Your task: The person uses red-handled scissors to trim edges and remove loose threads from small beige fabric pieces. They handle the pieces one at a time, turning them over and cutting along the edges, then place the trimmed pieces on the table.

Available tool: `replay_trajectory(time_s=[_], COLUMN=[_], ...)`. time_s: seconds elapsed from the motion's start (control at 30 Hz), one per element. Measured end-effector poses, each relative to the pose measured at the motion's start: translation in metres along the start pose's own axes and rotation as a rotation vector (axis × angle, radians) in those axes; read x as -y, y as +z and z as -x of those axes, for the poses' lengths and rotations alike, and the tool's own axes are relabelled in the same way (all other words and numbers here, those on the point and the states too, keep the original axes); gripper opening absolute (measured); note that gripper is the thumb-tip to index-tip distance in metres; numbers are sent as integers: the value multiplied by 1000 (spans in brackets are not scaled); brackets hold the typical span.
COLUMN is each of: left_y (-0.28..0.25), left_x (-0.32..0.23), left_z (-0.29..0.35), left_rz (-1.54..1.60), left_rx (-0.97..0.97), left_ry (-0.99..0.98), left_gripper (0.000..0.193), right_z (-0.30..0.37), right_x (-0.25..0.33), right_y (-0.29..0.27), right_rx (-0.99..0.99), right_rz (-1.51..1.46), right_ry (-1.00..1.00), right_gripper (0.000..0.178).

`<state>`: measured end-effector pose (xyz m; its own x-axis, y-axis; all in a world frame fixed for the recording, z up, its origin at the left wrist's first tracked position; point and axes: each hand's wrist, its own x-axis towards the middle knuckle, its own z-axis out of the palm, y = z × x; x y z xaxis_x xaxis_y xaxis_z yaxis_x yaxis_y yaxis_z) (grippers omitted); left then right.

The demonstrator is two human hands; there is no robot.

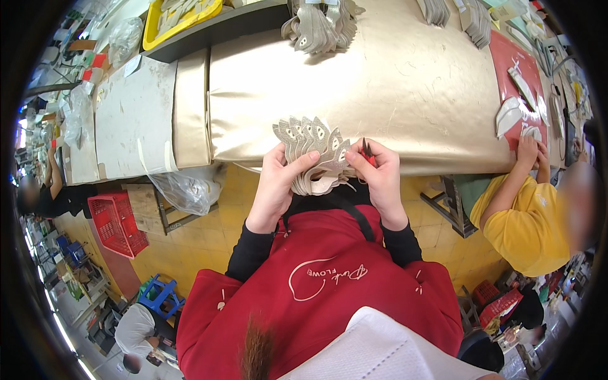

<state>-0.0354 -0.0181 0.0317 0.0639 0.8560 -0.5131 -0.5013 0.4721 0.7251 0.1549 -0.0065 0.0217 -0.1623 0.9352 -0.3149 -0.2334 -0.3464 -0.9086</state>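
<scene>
Just off the table's near edge, my left hand (273,183) grips a fanned bundle of grey-beige shoe-upper pieces (305,142). They have glittery pointed tips with small eye-shaped cutouts, and pale bands curve together below. The left thumb lies across the front of the bundle. Tucked in my right hand (381,180) is a pair of small thread snips (367,152) with red handles and dark blades pointing up, away from me. That hand's thumb and forefinger also meet the right-hand edge of the bundle. The curled fingers hide much of the snips.
A gold-covered table (380,95) spreads ahead. At its far side lies another bundle of grey pieces (320,28); stacked strips (475,25) sit farther right. A yellow tray (151,31) stands far left. A person in yellow (522,215) works at right beside a red mat (500,60).
</scene>
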Motion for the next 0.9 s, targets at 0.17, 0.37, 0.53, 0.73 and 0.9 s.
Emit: replay_trajectory(time_s=[0.17, 0.37, 0.53, 0.73, 0.9], left_y=[2, 1, 3, 4, 2], left_x=[0, 0, -1, -1, 2], left_z=[3, 1, 3, 2, 1], left_rz=[-134, -58, -9, -9, -56], left_rx=[35, -15, -32, 4, 1], left_ry=[26, 7, -14, 4, 11], left_gripper=[38, 43, 46, 46, 49], right_z=[-1, -2, 1, 2, 0], right_x=[-4, -8, -2, 4, 5], right_y=[-1, 6, 12, 6, -1], right_rx=[-18, -28, -120, -124, -130], right_rz=[37, 325, 642, 648, 573], right_ry=[-3, -222, -473, -489, -544], right_gripper=[10, 19, 37, 29, 30])
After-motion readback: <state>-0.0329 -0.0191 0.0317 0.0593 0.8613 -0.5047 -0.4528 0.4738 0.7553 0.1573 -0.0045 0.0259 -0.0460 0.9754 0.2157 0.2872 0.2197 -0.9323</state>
